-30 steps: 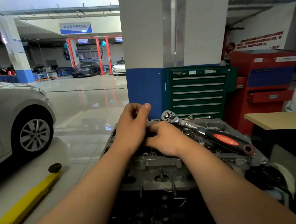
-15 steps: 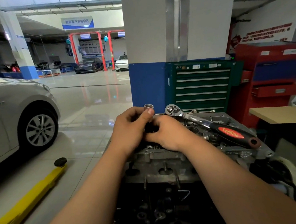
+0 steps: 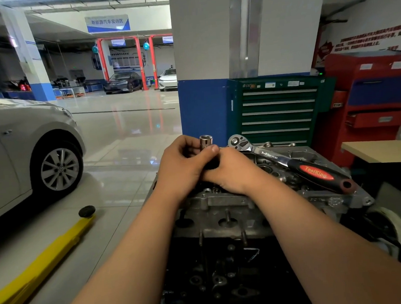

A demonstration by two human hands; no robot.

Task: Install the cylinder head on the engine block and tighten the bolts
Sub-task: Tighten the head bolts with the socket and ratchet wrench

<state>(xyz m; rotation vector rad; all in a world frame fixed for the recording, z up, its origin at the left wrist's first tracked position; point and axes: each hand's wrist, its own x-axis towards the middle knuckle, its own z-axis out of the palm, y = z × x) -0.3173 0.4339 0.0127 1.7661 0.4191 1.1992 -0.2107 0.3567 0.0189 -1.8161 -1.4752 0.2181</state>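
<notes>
Left edge: silver car, front wheel visible. Lower left: yellow lift arm on floor. Centre: white-and-blue pillar. Right of pillar: green tool cabinet, then red cabinet. Right edge: tan surface. Far background: dark car, white car.

Top of the cylinder head: the right part is taken up by a ratchet wrench lying slantwise, its handle end near the right edge. The far left part is occupied by the left hand and right hand, which are touching. The left pinches a socket upright above them; the right's fingers are hidden. Both forearms cross the near side.

Near face: short studs stick out.

Far side: closed off by a pillar and a green drawer cabinet.

Right: a red cabinet and a table stand near.

Left: open floor, with a yellow lift arm lying low and a car beyond it.
</notes>
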